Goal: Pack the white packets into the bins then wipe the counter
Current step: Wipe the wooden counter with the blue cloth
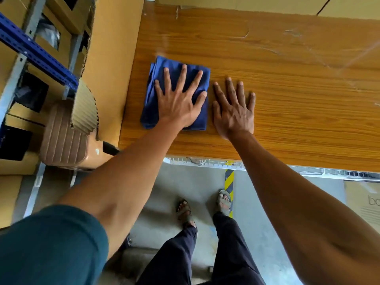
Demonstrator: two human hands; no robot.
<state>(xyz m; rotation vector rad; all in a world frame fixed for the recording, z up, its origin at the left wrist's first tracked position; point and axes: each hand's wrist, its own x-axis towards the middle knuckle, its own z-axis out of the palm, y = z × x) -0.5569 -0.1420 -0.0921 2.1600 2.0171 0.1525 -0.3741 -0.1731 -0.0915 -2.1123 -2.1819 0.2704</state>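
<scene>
Both arms are reaching forward, bare from the elbow down, the left one showing a teal sleeve at the upper arm. The left hand (178,99) is lying palm down with fingers spread wide, pointing toward twelve o'clock (thumb splayed toward two o'clock). The right hand (233,109) is lying flat just beside it at three o'clock, fingers straight and fanned, the two hands not touching.

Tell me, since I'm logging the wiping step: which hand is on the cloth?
The left hand, fingers spread flat on the folded blue cloth. The right hand rests on the bare wooden counter beside it.
</scene>
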